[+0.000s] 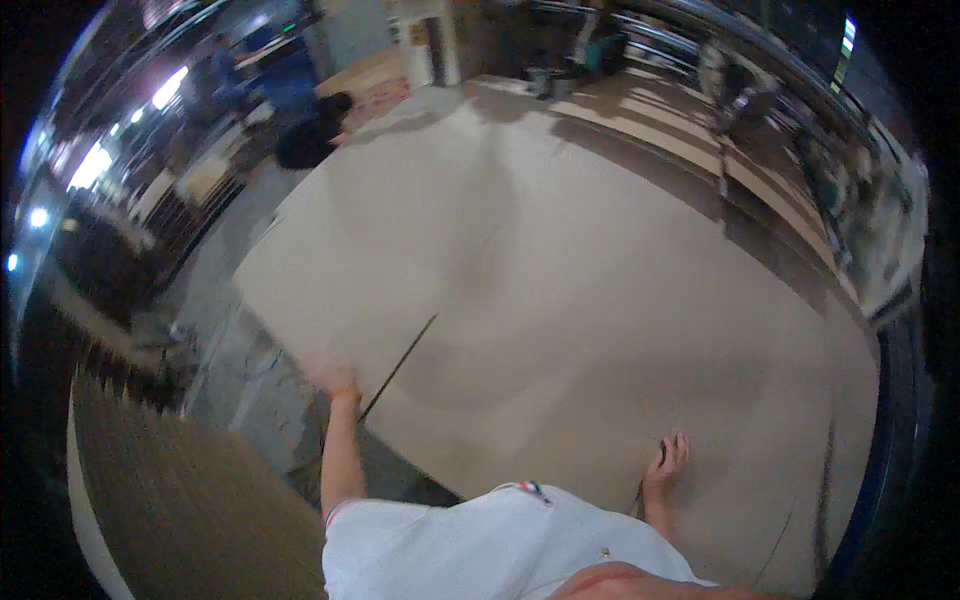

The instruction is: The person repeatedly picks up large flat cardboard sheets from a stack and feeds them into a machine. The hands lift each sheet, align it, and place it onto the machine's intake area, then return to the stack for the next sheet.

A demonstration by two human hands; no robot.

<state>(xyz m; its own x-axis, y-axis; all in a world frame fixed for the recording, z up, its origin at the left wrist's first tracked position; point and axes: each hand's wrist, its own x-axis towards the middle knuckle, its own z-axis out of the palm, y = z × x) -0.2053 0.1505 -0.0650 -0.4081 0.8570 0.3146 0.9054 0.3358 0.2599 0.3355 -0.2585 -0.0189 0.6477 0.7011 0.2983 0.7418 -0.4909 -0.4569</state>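
Observation:
A broad tan cardboard sheet (560,270) lies flat in front of me and fills most of the view. My left hand (332,375) is at the sheet's left edge, smeared by motion, so its fingers cannot be read. Just right of it, a thin dark straight line (400,365) runs slantwise over the board; whether it is a slit or a mark I cannot tell. Low on the right, my right hand (674,466) rests over the sheet with curled fingers. Something small and dark shows at its finger side, too small to name.
A stack of cardboard sheets (190,490) stands at the lower left. Machinery with rollers (740,90) runs along the far right, beside more boards (650,110). What looks like a bent-over person (312,132) is at the sheet's far left edge. Grey floor (225,350) shows on the left.

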